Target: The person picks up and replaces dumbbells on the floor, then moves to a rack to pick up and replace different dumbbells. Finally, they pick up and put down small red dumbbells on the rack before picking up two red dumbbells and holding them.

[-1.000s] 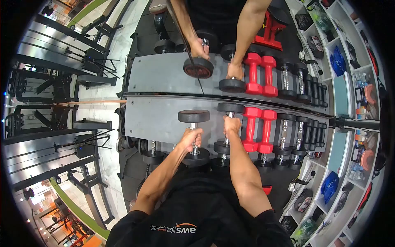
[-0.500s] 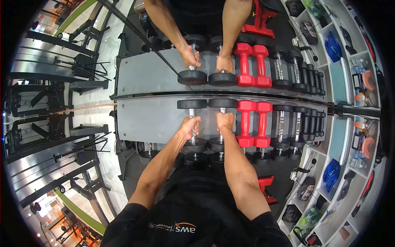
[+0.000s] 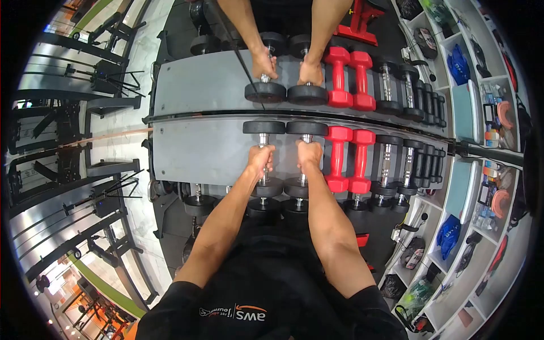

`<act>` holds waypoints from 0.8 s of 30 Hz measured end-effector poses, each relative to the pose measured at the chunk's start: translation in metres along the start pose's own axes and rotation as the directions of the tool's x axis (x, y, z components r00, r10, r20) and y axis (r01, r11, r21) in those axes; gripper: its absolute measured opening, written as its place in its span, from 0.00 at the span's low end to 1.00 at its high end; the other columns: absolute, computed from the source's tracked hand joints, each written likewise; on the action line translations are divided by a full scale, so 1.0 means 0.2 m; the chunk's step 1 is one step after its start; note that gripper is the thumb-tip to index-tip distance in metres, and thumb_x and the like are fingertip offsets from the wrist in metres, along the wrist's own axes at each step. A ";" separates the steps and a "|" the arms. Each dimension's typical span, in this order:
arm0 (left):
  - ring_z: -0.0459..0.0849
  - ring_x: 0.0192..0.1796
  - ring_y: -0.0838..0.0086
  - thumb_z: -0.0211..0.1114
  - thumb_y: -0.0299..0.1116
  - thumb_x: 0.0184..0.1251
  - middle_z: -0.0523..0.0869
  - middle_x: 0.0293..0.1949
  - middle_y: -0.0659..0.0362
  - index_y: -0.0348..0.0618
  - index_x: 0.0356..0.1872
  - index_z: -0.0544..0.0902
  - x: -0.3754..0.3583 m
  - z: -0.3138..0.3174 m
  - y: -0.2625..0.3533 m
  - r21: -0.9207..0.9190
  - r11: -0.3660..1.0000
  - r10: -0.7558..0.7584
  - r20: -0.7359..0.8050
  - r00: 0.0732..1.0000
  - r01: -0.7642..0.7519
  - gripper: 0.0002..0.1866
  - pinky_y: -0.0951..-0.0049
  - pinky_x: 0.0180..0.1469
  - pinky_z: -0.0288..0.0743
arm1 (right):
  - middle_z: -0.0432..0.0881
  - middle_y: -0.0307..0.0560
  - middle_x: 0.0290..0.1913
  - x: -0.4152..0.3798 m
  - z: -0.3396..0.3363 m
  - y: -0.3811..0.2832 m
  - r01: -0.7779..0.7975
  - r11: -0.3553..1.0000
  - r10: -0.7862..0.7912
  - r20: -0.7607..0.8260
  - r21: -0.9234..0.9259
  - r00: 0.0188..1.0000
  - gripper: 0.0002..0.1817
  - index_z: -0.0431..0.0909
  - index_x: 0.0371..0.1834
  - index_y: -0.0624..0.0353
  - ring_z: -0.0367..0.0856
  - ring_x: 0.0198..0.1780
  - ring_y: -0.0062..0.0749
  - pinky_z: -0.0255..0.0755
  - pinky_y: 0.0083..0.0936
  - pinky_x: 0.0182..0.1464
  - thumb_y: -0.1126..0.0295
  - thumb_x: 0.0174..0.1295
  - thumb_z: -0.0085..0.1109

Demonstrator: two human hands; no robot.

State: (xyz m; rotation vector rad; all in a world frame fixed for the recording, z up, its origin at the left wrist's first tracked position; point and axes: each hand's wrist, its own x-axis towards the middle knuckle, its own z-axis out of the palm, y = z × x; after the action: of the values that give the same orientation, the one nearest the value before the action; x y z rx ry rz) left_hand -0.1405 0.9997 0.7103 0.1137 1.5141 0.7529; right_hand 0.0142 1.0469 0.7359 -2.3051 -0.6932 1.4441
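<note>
My left hand (image 3: 261, 160) is closed around the chrome handle of a dumbbell with round black heads (image 3: 264, 127). Beside it, my right hand (image 3: 309, 156) grips the handle of a matching black-headed dumbbell (image 3: 307, 128). Both dumbbells lie side by side on the grey rack top (image 3: 198, 153), handles pointing away from me. Just right of my right hand sit two red dumbbells, the nearer one (image 3: 337, 160) close to my fingers and the other (image 3: 361, 161) alongside.
Further right on the rack are chrome-handled dumbbells (image 3: 386, 164) and several smaller black ones. More dumbbells (image 3: 198, 204) sit on a lower tier. A mirror (image 3: 198, 85) behind reflects the arms and weights. White shelves (image 3: 462, 192) with bags stand right; gym machines show left.
The camera view has tilted slightly, so the rack and dumbbells appear higher in the picture. Both hands keep their hold on the same two dumbbells.
</note>
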 end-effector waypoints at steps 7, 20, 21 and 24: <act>0.75 0.15 0.74 0.69 0.36 0.59 0.79 0.19 0.57 0.36 0.22 0.76 -0.10 0.10 0.02 0.357 0.915 0.300 -0.290 0.909 -0.188 0.15 0.68 0.14 0.70 | 0.77 0.49 0.18 -0.01 0.00 -0.01 0.029 0.999 -0.029 0.003 0.016 1.000 0.14 0.78 0.22 0.68 0.75 0.15 0.34 0.68 0.35 0.13 0.67 0.51 0.66; 0.74 0.12 0.71 0.67 0.34 0.58 0.77 0.15 0.55 0.34 0.22 0.74 -0.06 0.05 0.06 0.331 0.940 0.168 -0.256 0.952 -0.077 0.15 0.65 0.13 0.69 | 0.71 0.44 0.15 0.01 0.03 0.02 0.021 0.996 -0.021 0.000 0.083 1.000 0.12 0.73 0.18 0.63 0.69 0.12 0.30 0.63 0.33 0.14 0.68 0.52 0.64; 0.75 0.13 0.70 0.67 0.36 0.59 0.78 0.15 0.54 0.33 0.23 0.76 -0.05 0.04 0.06 0.319 0.944 0.165 -0.246 0.955 -0.082 0.16 0.64 0.13 0.70 | 0.71 0.43 0.15 0.01 0.03 0.01 0.025 0.997 -0.025 0.006 0.079 1.000 0.12 0.73 0.18 0.62 0.69 0.12 0.30 0.63 0.33 0.14 0.69 0.52 0.64; 0.76 0.13 0.70 0.67 0.37 0.59 0.78 0.15 0.54 0.33 0.23 0.76 -0.04 0.01 0.05 0.292 0.952 0.161 -0.231 0.960 -0.089 0.16 0.64 0.14 0.71 | 0.71 0.43 0.15 0.00 0.03 0.02 0.023 0.997 -0.024 0.018 0.075 1.000 0.12 0.73 0.18 0.62 0.68 0.12 0.29 0.62 0.32 0.14 0.69 0.52 0.64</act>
State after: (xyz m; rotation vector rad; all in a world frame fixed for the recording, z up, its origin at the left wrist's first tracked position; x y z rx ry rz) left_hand -0.1414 1.0056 0.7222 0.3407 1.8670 0.6683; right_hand 0.0101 1.0439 0.7306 -2.2224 -0.6580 1.4585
